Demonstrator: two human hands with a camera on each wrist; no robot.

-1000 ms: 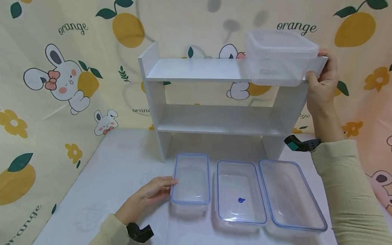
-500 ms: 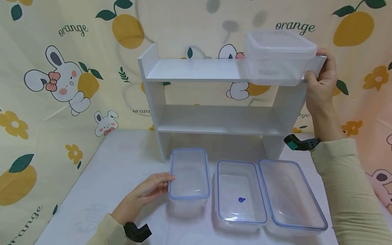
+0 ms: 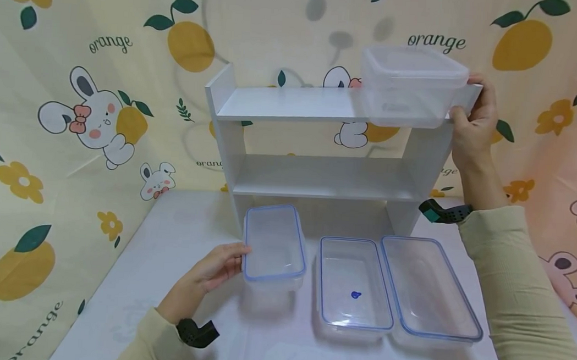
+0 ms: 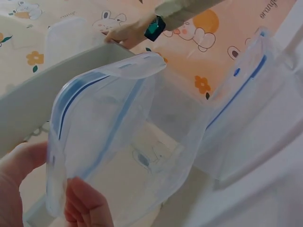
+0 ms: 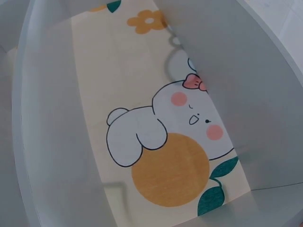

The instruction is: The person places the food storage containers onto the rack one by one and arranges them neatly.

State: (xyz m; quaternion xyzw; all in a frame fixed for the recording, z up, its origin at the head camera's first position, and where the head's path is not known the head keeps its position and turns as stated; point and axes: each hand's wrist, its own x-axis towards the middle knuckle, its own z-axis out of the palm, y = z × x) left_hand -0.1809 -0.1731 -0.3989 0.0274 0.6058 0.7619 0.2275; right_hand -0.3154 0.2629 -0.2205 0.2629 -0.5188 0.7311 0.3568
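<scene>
My left hand (image 3: 221, 267) pinches the left edge of a clear food container with a blue-rimmed lid (image 3: 274, 245). It is raised off the table and tilted, in front of the shelf's lower left. Close up in the left wrist view, the thumb and fingers (image 4: 87, 203) hold the rim of this container (image 4: 132, 156). At the upper right my right hand (image 3: 475, 122) grips the end panel of the white shelf unit (image 3: 293, 104). Beside that hand, a clear container with a frosted lid (image 3: 413, 88) sits on the top board.
Two more blue-rimmed containers, a middle one (image 3: 354, 277) with a small blue mark and a larger right one (image 3: 430, 288), stand on the white table (image 3: 162, 293). A printed cloth (image 3: 94, 190) hangs behind the shelf. The right wrist view shows the shelf's grey boards (image 5: 52, 118).
My left hand has lifted the small container off the table and moved it up and slightly left, towards the shelf. My right hand keeps its grip on the shelf's end panel.
</scene>
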